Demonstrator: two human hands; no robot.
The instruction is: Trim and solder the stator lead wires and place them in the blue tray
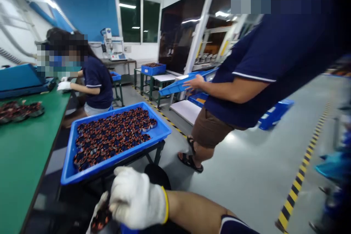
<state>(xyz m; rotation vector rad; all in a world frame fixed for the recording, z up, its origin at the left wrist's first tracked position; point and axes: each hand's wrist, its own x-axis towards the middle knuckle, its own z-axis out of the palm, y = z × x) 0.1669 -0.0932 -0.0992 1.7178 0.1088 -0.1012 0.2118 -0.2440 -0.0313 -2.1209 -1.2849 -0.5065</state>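
My right hand [137, 198], in a white glove with a yellow cuff, is at the bottom centre. Its fingers are curled closed beside a motor stator [101, 221] with copper windings; whatever they grip is hidden. Only a strip of my left hand [96, 210], also in a white glove, shows along the stator's left side, wrapped round it. The lower part of the stator is cut off by the frame edge. Just beyond my hands, a blue tray [161, 131] on a dark stand holds rows of similar stators [115, 131].
A green workbench [24, 161] runs along the left, with more stators [22, 110] on it. A seated person [95, 76] in white gloves works there. At right, a standing person [246, 65] holds a blue tray [175, 87]. A dark stool [157, 175] stands close by.
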